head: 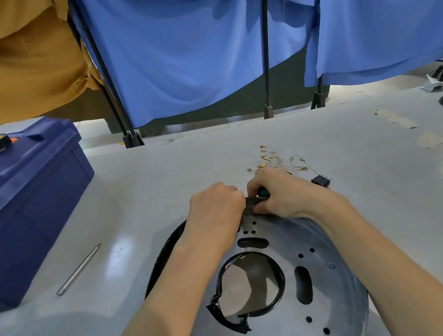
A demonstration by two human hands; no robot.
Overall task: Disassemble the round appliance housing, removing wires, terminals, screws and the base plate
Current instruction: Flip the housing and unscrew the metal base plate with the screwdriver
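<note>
Head view, round housing (264, 292): it lies flat on the bench (137, 199), directly below the camera, with its black edge showing at the left.
Base plate (327, 296): the perforated metal disc is seated in the housing and is judged not yet removed.
Screw (331, 265): one is seen in the plate at the right; others cannot be made out.
Wires and terminals (275, 161): a loose bundle lies on the bench just beyond the hands, so this step is judged largely done.
Black ring (252, 288): it sits half-loose in the central opening.
Right hand (283, 195): its grip is closed on a black strip (252, 202) at the far rim, thumb pressed beneath; a dark handle seems to be tucked in as well.
Left hand (215, 207): fingers are curled at the strip's other end; whether it is pinched cannot be told.
Set aside: a small black component (321, 181), a metal rod (79, 269), a blue toolbox (15, 202).
Remaining, as judged: rim strip, screws, plate.
</note>
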